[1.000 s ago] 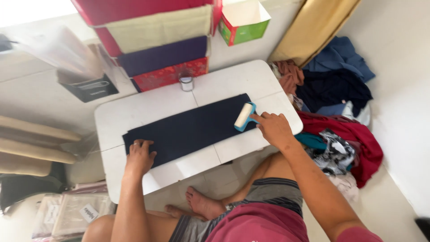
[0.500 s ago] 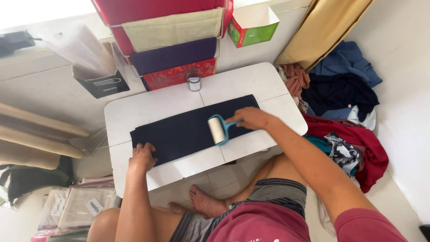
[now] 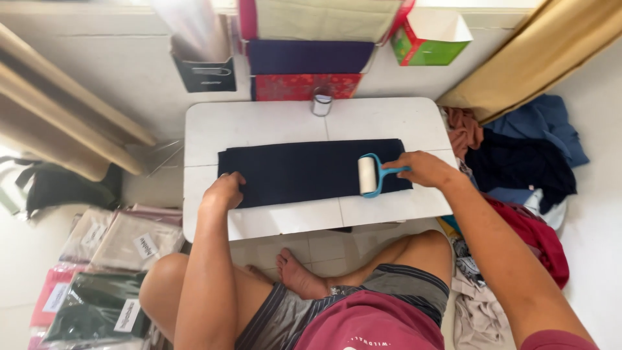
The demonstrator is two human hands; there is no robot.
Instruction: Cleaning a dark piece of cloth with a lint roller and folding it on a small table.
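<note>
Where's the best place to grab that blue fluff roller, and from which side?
Probably by the thin blue handle, coming from the right end of the table. On the lint roller the handle sticks out sideways toward the right hand, which grips it there, while the white sticky drum lies on the dark navy cloth.

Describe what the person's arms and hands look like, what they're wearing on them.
Both arms are bare from the hands to above the elbows. The left hand and the right hand wear no gloves, and no watch or bracelet shows on either wrist. The edge of a short maroon sleeve shows at the right upper arm, matching the maroon shirt with small white lettering. No sleeve is visible on the left arm.
</note>
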